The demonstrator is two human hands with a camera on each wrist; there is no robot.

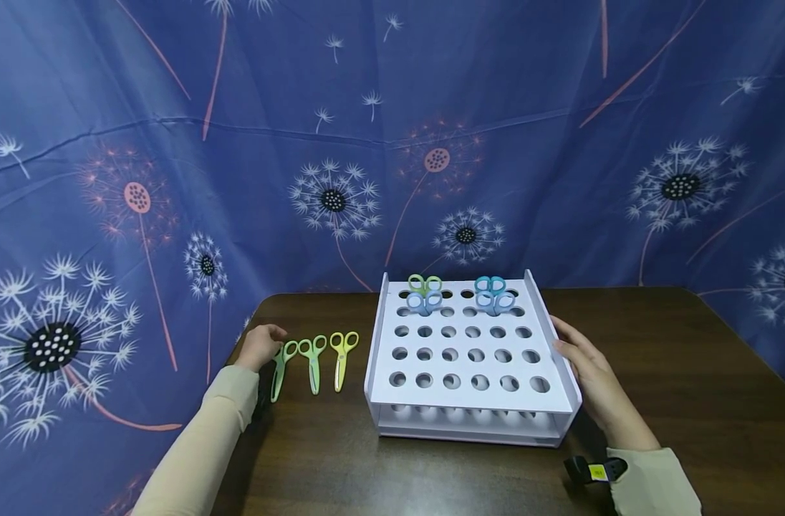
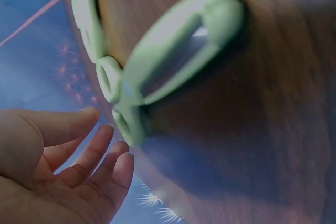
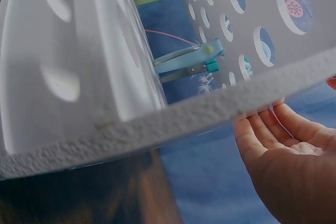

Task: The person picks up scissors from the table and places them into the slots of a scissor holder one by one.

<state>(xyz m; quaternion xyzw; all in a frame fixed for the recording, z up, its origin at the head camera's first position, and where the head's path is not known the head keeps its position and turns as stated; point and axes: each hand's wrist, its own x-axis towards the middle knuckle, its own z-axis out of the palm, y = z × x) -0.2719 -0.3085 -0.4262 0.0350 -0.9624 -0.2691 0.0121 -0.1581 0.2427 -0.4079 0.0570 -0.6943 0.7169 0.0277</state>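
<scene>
At the table's left, my left hand (image 1: 259, 347) is beside the handles of green scissors (image 1: 278, 374), the leftmost of three pairs. In the left wrist view its thumb and fingers are spread loosely, fingertips close to a handle loop (image 2: 135, 129) and nothing between them. Light green scissors (image 1: 314, 373) and yellow scissors (image 1: 340, 365) lie to the right, handles away from me. My right hand (image 1: 589, 369) rests against the right side panel of a white rack (image 1: 462, 367) with rows of round holes. Its extended fingers touch the panel in the right wrist view.
Green-handled scissors (image 1: 416, 279) and teal-handled scissors (image 1: 490, 282) stand in the rack's back row. Before them stand two light blue pairs, one left (image 1: 425, 308) and one right (image 1: 495, 309). A blue dandelion-print cloth (image 1: 534, 179) hangs behind the brown table (image 1: 676, 358).
</scene>
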